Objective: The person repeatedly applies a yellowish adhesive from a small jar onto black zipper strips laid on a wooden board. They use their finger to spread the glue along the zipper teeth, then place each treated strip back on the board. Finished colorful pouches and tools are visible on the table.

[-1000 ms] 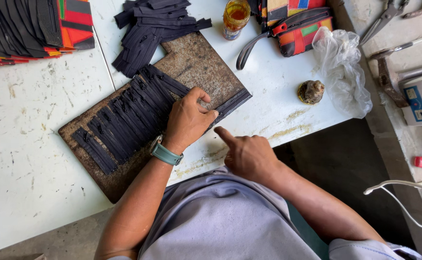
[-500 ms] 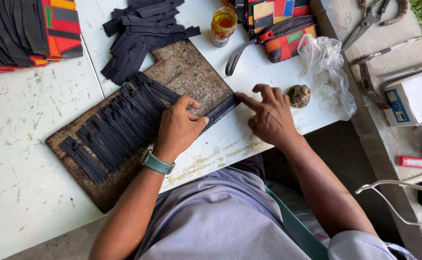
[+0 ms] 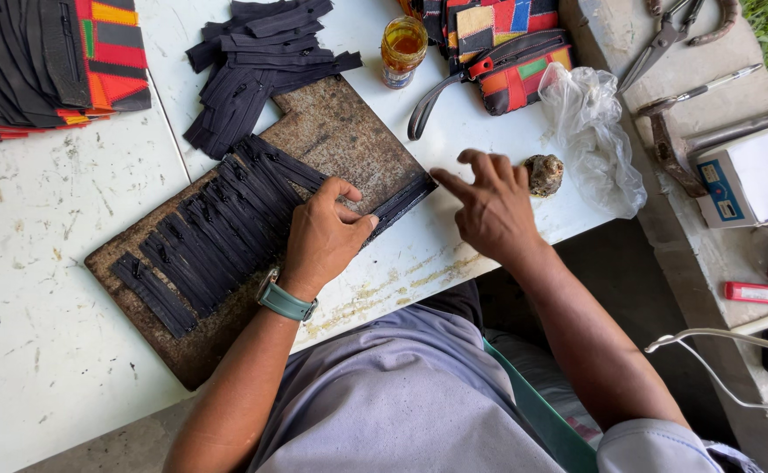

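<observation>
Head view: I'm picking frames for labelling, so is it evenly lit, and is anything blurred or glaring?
Head view: soft, even daylight, no hard shadows; the white table is bright but not blown out; the left hand and black zipper strips are sharp; the right hand is slightly soft at the fingertips; the plastic bag shows mild sheen.
</observation>
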